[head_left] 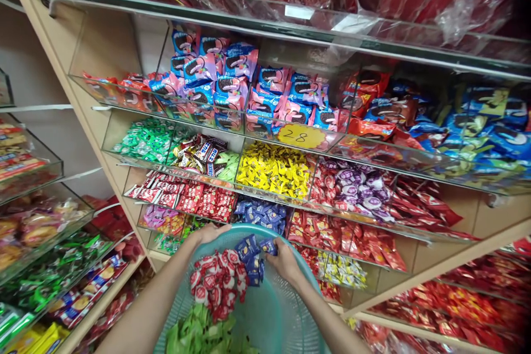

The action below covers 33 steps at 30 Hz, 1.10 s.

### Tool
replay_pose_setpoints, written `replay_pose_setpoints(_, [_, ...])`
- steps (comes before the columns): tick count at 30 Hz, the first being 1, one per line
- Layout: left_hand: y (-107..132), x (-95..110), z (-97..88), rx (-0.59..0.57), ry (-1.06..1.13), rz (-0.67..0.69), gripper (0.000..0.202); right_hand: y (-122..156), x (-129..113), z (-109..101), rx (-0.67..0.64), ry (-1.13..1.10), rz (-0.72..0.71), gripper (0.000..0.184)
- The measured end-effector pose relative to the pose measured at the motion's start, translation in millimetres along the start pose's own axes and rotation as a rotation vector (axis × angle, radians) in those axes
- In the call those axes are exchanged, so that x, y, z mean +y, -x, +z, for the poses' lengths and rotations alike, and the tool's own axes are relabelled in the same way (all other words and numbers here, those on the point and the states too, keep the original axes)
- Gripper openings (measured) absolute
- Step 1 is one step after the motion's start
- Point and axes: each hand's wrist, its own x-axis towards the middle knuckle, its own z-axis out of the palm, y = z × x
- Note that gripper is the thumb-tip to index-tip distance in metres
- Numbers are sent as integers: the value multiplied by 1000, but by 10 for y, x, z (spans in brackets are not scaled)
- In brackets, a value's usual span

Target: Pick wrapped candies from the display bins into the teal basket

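Note:
A teal mesh basket (276,315) sits low in the middle of view. My left hand (207,233) grips its far rim with curled fingers. Over the basket, my right hand (284,260) is closed on blue-wrapped candies (267,245). Inside the basket lie more blue candies (251,257), a heap of red-and-white candies (218,282) and green candies (199,332). Just beyond the basket, a clear bin of blue candies (261,214) sits on the shelf.
Tiered clear bins fill the rack: yellow candies (276,170), red wafer packs (186,196), green candies (145,141), purple-and-red sweets (357,185), cookie packs (232,86). A yellow "28" tag (299,136) hangs on a bin front. Another rack (37,232) stands at left.

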Motion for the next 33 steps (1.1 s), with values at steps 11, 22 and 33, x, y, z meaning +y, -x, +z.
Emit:
replay_pose_setpoints(11, [-56,-59,-6,-27,30,-6,71,53,79,89,-160,48,153,19])
replay_pose_setpoints(22, [-77,-76,-7,-22,56,-1,71,102,74,212,-365,-487,294,18])
replay_pose_setpoints(33, [11,27,-26,-7,20,-13,71,72,95,254,-258,-390,246,16])
